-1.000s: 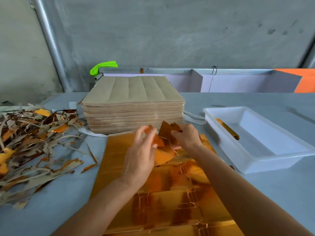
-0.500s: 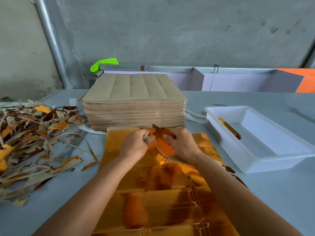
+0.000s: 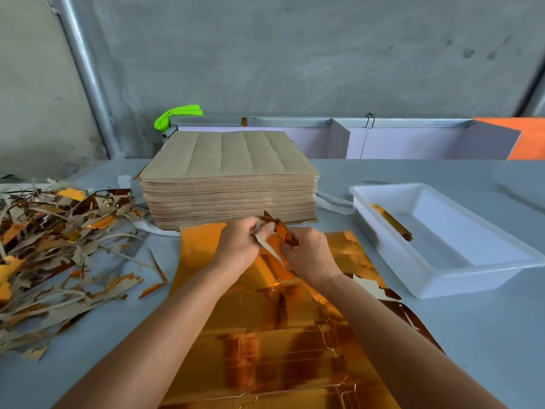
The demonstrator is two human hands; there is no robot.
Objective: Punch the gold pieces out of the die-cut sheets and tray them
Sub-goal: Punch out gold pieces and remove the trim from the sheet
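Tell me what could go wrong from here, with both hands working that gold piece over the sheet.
1. Both hands, left hand and right hand, pinch a crumpled gold piece with a thin strip hanging off it; pulling hard may tear it.
2. The white tray sits to the right, apart from the hands; a loose piece could drop onto the gold sheet instead.
3. The scrap pile spreads close to the sheet's left edge, so good pieces might get mixed into waste.

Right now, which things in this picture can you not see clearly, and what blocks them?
1. Head view: the gold piece, mostly covered by the left hand and right hand; its outline is unclear.
2. The gold sheet: forearms cover parts, the bottom edge cuts it off.
3. The scrap pile: cut off by the left edge.
4. The white tray: its near wall hides part of the floor.
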